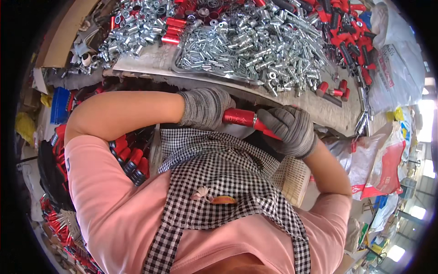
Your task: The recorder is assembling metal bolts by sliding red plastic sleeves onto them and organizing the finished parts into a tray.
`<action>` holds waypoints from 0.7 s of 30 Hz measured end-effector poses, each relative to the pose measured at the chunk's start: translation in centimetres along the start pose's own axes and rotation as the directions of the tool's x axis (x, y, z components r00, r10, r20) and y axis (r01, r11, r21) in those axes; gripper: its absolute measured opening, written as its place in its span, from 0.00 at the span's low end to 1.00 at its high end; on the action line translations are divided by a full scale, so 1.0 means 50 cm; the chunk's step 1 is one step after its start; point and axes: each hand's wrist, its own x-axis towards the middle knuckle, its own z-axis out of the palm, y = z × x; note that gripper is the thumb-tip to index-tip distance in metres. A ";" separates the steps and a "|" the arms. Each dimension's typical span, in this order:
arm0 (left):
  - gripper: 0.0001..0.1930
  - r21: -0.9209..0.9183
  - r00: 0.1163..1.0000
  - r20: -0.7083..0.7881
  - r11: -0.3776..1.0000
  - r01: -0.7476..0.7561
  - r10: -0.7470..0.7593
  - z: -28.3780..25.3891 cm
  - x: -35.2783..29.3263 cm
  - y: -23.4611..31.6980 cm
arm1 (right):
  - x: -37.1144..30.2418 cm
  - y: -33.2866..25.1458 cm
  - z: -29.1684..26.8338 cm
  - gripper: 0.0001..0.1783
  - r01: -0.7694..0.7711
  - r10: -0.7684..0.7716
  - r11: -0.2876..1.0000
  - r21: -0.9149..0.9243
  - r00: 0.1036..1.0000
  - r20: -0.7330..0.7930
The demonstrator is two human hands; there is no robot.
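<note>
A red tubular tool (pixel 239 117) with a silver ring near its middle lies level between my two gloved hands, in front of the bench edge. My left hand (pixel 206 108), in a grey knit work glove, is closed around its left end. Gloved the same way, my right hand (pixel 288 131) wraps the part past the ring, where a red tapered piece shows below the fingers. Both ends of the tool are hidden by the gloves, so I cannot tell its exact kind.
Beyond my hands, a metal tray (pixel 178 64) on the workbench (pixel 150 64) holds heaped small metal pins. Silver sleeves (pixel 137 39) pile at left, red-and-black tool parts (pixel 349 41) at right. Below are a cream plastic basket (pixel 296 180) and more red-and-black tools (pixel 134 160).
</note>
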 end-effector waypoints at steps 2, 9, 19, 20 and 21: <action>0.15 -0.105 0.994 0.105 0.994 0.017 -0.006 -0.004 -0.005 0.008 | 0.016 0.009 -0.025 0.27 0.322 -0.311 0.935 -0.150 0.946 0.092; 0.16 -0.069 0.994 0.110 0.997 0.019 -0.011 0.024 -0.003 0.002 | -0.010 -0.012 0.008 0.28 0.071 -0.080 0.995 0.068 0.988 0.131; 0.12 0.777 0.764 -0.369 0.627 -0.059 0.529 0.011 -0.005 -0.058 | -0.039 -0.014 0.127 0.34 -0.322 0.100 -0.866 0.383 0.639 0.763; 0.13 0.786 0.741 -0.376 0.615 -0.062 0.556 0.006 -0.005 -0.054 | -0.043 -0.019 0.123 0.34 -0.300 0.161 -0.848 0.438 0.640 0.751; 0.13 0.788 0.741 -0.371 0.612 -0.067 0.560 0.001 -0.003 -0.049 | -0.043 -0.022 0.115 0.35 -0.276 0.225 -0.825 0.493 0.640 0.735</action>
